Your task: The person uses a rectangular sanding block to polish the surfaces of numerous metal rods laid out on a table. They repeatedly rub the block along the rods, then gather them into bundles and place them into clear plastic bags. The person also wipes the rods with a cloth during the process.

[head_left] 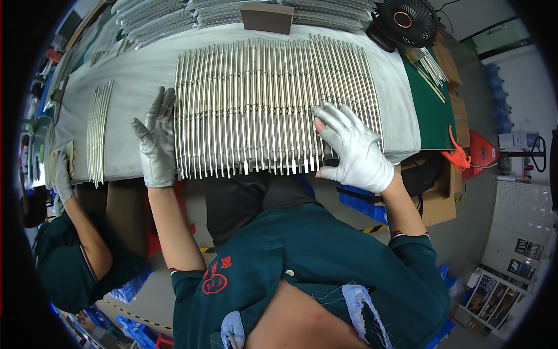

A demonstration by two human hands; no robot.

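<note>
Red lettering on the green shirt cannot be read clearly.

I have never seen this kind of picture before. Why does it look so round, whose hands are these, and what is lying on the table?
There is no machine here. A camera worn on a person's head looks down through a wide lens, which bends straight edges. The person's own two hands wear pale gloves. The left hand is at the left edge of a wide row of slim metal rods; the right hand is spread over the row's right part. Neither clearly grips a rod. The rods lie side by side on a whitish cloth. Behind them are a dark block and a black fan. Another person is at the left.
</note>
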